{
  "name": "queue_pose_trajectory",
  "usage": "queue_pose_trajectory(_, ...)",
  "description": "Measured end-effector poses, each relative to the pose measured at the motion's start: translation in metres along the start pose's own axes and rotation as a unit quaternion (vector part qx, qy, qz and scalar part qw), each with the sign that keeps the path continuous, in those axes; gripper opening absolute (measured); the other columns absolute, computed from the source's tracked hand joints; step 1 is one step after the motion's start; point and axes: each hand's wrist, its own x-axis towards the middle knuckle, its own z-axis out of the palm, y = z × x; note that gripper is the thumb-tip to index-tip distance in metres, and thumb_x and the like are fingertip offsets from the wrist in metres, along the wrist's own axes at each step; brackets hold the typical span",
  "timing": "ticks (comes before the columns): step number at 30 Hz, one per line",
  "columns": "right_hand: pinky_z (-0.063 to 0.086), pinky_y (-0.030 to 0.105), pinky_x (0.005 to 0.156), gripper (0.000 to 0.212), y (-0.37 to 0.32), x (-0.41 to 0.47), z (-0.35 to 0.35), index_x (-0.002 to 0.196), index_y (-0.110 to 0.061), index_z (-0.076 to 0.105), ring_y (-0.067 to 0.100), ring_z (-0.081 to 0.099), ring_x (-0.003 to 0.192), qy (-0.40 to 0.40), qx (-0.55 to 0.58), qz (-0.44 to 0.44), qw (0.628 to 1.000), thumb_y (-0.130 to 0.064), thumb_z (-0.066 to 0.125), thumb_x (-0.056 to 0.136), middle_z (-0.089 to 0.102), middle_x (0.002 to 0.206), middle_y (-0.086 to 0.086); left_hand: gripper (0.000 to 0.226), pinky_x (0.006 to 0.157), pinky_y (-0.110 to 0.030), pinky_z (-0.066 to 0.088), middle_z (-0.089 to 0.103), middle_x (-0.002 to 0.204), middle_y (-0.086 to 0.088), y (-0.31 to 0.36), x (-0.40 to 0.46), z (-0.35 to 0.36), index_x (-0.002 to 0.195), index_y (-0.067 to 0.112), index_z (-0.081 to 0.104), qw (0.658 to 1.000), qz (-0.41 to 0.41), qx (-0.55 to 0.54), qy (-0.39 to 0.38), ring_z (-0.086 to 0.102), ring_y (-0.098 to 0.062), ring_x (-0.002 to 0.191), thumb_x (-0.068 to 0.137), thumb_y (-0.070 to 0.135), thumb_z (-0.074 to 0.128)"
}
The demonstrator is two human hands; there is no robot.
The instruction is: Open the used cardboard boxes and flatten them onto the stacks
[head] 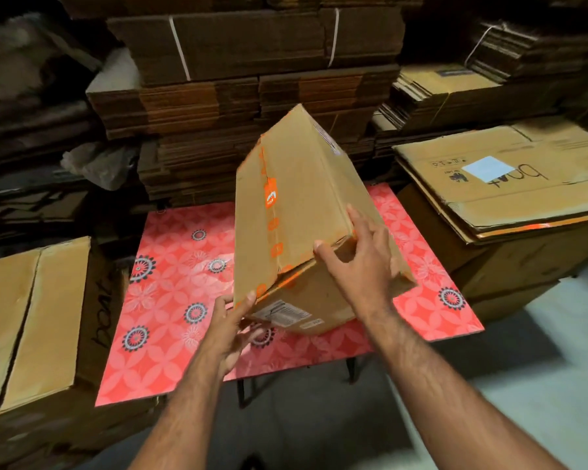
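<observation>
A brown cardboard box (302, 198) with orange tape along its seam stands tilted on the pink flowered table (170, 300), its far end raised. A white label is stuck on its near face. My left hand (233, 325) grips the box's lower near corner, thumb on top and fingers beneath. My right hand (357, 262) holds the near right edge, thumb and fingers curled over the corner. To the right lies a stack of flattened boxes (510, 184), the top one marked "boat" with a pale blue label. Another stack of flattened boxes (31, 320) lies at the left.
Tall bundles of flat cardboard (252, 93), some tied with white string, wall off the back. More bundles (455, 89) sit at the back right. A crumpled plastic bag (99, 164) lies back left. Pale floor (540, 368) shows at the right front.
</observation>
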Motion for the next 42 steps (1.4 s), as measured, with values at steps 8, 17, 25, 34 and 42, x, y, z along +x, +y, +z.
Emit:
queue_pose_trajectory(8, 0.032, 0.071, 0.103, 0.072, -0.032, -0.057, 0.087, 0.151, -0.043, 0.04, 0.035, 0.044, 0.142, -0.026, -0.317, -0.211, 0.924, -0.065, 0.056, 0.084, 0.045, 0.156, 0.006, 0.063, 0.057, -0.026, 0.055, 0.065, 0.124, -0.01, -0.014, 0.012, -0.023, 0.138, 0.022, 0.049, 0.994, -0.005, 0.111, -0.004, 0.068, -0.01, 0.08, 0.092, -0.021, 0.05)
queue_pose_trajectory(17, 0.033, 0.072, 0.101, 0.078, -0.054, -0.059, 0.12, 0.151, -0.042, 0.039, 0.038, 0.043, 0.138, -0.132, -0.37, -0.193, 0.899, -0.062, 0.065, 0.08, 0.044, 0.155, 0.008, 0.065, 0.085, -0.022, 0.057, 0.062, 0.116, 0.024, 0.0, 0.006, -0.003, 0.133, 0.035, 0.045, 0.967, 0.137, 0.204, -0.065, 0.062, 0.013, 0.104, 0.089, -0.008, 0.067)
queue_pose_trajectory(25, 0.036, 0.051, 0.105, 0.08, -0.025, 0.014, 0.02, 0.148, -0.031, 0.041, 0.016, 0.036, 0.136, -0.027, -0.017, 0.038, 0.999, -0.042, 0.053, 0.07, 0.039, 0.149, -0.007, 0.093, 0.104, -0.053, 0.05, 0.061, 0.134, -0.005, 0.0, 0.039, -0.012, 0.145, 0.017, 0.039, 0.968, 0.131, 0.212, 0.023, 0.059, -0.023, 0.125, 0.064, -0.009, 0.077)
queue_pose_trajectory(34, 0.055, 0.017, 0.073, 0.082, 0.093, 0.017, 0.017, 0.146, -0.038, 0.037, 0.003, 0.068, 0.098, -0.31, 0.232, 0.22, 0.895, 0.005, 0.063, 0.081, 0.065, 0.126, -0.002, 0.073, 0.069, -0.035, 0.048, 0.063, 0.116, -0.014, -0.004, 0.028, 0.033, 0.138, 0.013, 0.05, 0.976, 0.107, 0.17, 0.082, 0.055, -0.021, 0.094, 0.076, -0.026, 0.045)
queue_pose_trajectory(42, 0.052, 0.027, 0.099, 0.083, 0.102, 0.02, 0.011, 0.145, -0.046, 0.04, 0.008, 0.056, 0.127, -0.327, 0.24, 0.149, 0.902, -0.016, 0.073, 0.075, 0.056, 0.138, -0.013, 0.054, 0.073, -0.033, 0.05, 0.068, 0.112, -0.012, -0.003, 0.027, 0.042, 0.128, 0.008, 0.057, 0.984, 0.069, 0.114, 0.119, 0.06, -0.021, 0.094, 0.083, -0.021, 0.047)
